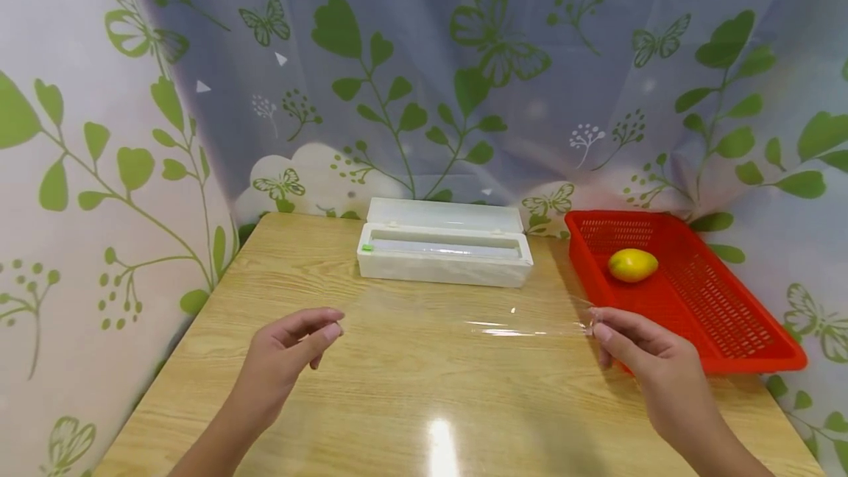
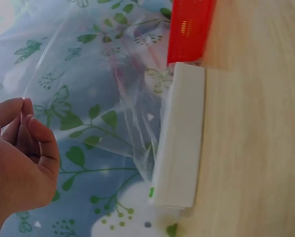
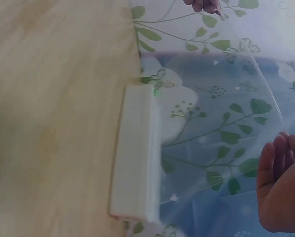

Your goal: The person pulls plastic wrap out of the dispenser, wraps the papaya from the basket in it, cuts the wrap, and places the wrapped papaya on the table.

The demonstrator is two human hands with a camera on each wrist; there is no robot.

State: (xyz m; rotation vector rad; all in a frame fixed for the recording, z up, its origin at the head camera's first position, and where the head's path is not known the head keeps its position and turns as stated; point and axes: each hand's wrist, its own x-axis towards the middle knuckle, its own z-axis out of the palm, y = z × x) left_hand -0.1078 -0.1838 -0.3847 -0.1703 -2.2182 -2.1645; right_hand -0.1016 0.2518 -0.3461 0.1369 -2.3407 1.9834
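Observation:
A sheet of clear cling film [image 1: 506,331] stretches between both hands above the wooden table, showing mostly by its glints. My left hand [image 1: 289,355] pinches one corner between thumb and forefinger. At the other corner, beside the red basket, my right hand [image 1: 652,363] pinches the film, which bunches a little at the fingertips. Behind the sheet stands a white cling film box [image 1: 444,269], its lid [image 1: 444,214] raised and a pale roll [image 1: 450,247] lying inside. In the left wrist view, the film [image 2: 137,111] runs up from the box toward the fingers.
A red plastic basket [image 1: 735,278] with slotted sides sits at the right of the table [image 1: 397,403], holding a yellow fruit [image 1: 632,265]. A curtain [image 1: 411,43] with green leaves and butterflies hangs behind the table and along both sides.

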